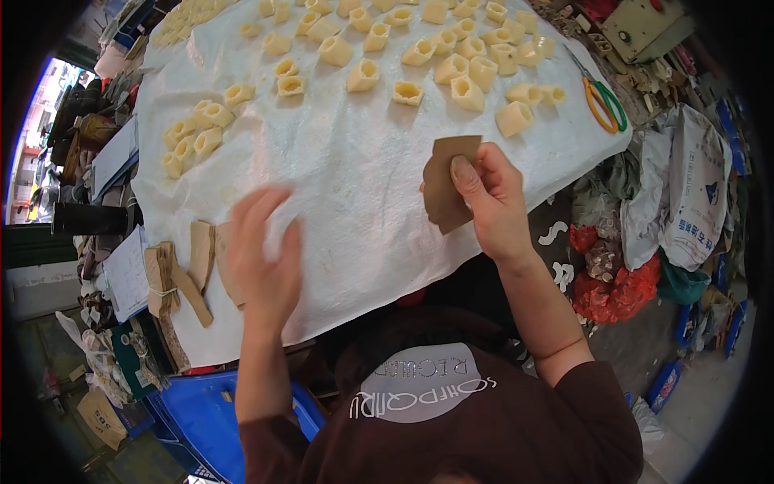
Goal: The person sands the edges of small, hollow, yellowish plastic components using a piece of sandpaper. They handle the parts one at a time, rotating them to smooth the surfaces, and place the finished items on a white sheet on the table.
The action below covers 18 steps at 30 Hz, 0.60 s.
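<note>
My right hand pinches a flat brown piece with wavy cut edges between thumb and fingers, above the white-covered table. Whether it is leather or card, I cannot tell. Blurred by motion, my left hand has its thumb and fingers apart, with nothing seen in it. Partly behind it lies another brown piece. Just left of that are a loose brown strip, a stack of brown pieces and a bundle tied with string.
Many hollow, cream-coloured blocks stand across the table's far half. Scissors with orange and green handles lie at the right edge. Beyond that edge are white sacks and red bags. A blue plastic bin sits below left.
</note>
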Each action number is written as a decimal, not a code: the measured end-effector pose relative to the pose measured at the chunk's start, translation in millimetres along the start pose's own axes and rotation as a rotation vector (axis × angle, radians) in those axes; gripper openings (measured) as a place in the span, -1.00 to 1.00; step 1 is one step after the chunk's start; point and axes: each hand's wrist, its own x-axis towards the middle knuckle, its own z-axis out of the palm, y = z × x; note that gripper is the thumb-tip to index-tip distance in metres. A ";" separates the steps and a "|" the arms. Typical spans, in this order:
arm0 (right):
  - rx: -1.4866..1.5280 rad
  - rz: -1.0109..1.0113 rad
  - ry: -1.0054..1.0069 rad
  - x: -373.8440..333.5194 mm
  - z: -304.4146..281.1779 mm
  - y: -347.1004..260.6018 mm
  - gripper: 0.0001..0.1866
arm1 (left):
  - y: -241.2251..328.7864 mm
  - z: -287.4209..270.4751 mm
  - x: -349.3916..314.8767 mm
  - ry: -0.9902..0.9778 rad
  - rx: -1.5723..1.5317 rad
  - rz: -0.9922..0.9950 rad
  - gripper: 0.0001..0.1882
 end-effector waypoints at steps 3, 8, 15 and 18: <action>0.099 0.095 -0.055 4.7 -0.7 6.3 -0.78 | 3.8 47.6 51.1 -0.091 -0.131 0.068 -0.58; 0.126 0.123 -0.039 5.9 -18.6 28.2 -0.79 | -2.3 126.3 95.4 -0.092 -0.173 0.134 -0.62; 0.136 0.119 -0.045 9.5 -22.2 34.4 -0.79 | -8.6 134.0 117.3 0.072 -0.570 -0.203 -0.66; 0.193 0.123 -0.042 9.4 -22.3 31.9 -0.79 | 12.8 103.3 116.7 0.118 -0.796 -0.170 -0.66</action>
